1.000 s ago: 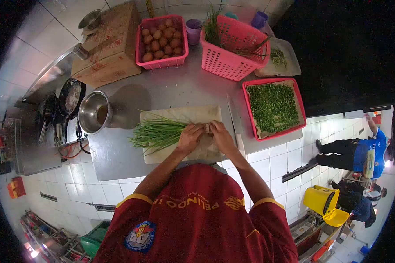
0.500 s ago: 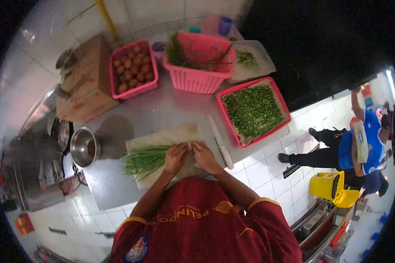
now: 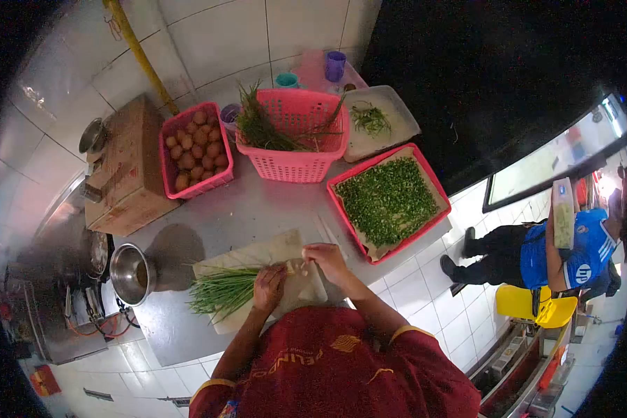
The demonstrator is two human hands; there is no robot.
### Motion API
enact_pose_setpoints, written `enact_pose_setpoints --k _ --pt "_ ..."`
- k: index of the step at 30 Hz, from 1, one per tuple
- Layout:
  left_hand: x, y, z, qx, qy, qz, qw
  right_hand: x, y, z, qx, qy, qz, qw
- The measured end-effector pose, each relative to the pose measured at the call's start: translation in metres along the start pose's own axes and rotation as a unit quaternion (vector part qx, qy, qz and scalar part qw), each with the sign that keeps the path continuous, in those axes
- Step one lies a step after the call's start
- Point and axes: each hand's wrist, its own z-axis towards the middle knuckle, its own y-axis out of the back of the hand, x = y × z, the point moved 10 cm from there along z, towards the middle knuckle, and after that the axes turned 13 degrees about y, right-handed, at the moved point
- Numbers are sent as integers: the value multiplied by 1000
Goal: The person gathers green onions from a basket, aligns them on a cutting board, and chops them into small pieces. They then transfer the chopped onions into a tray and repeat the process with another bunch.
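A bunch of long spring onions (image 3: 221, 288) lies across the pale cutting board (image 3: 282, 245), green tips to the left and pale ends to the right. My left hand (image 3: 269, 286) is closed over the bunch near those ends. Just right of them, my right hand (image 3: 325, 260) is above the board with fingers pinched; what they hold, if anything, is too small to name. A knife blade (image 3: 323, 227) shows on the metal table beyond my right hand, its handle hidden behind the hand.
A steel bowl (image 3: 133, 274) stands left of the board. Behind are a pink crate of eggs (image 3: 196, 148), a pink basket (image 3: 294, 166) with greens and a pink tray of chopped greens (image 3: 390, 198). A person in blue (image 3: 564, 245) carries a container at right.
My right hand has lifted slightly and curled its fingers, moving apart from my left hand. The view has shifted, and the person in blue has moved beside an open dark-framed door.
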Motion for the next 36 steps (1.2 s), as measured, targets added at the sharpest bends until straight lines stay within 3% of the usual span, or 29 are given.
enact_pose_setpoints --k 2,4,7,9,11,13,16,19,24,25,28,31,34,36 --pt "-5 2 -1 -16 -29 39 999 45 33 17 -33 140 -121 982" --pt "-1 1 0 0 -20 4 1000 105 67 38 -48 263 -262 927" --pt "-2 1 2 -1 -19 -14 1000 233 102 80 -81 294 -413 858" --pt "-5 1 2 -8 -25 0 1000 258 170 127 -203 220 -354 886" --pt "-7 2 -1 -12 -28 29 999 283 198 175 -178 315 -234 903" --pt "-4 1 0 1 -16 6 1000 308 220 221 -154 384 -465 783" --pt "-8 4 7 23 -3 -3 1000 326 191 249 -146 253 -562 774" --pt "-4 0 6 28 10 0 1000 297 197 288 -72 227 -627 742" --pt "-1 -2 3 17 -15 10 1000 249 238 329 5 297 -604 740" --pt "-4 1 4 11 -18 5 1000 264 213 310 23 290 -696 656" --pt "-4 -2 4 19 -14 15 1000 280 196 298 14 255 -685 682" --pt "0 -1 4 19 -17 9 1000 305 178 280 1 309 -655 689" --pt "-2 0 4 13 -6 10 1000 325 167 261 -43 178 -628 756" --pt "3 -4 -1 13 -3 16 1000 320 187 268 -44 232 -626 743"
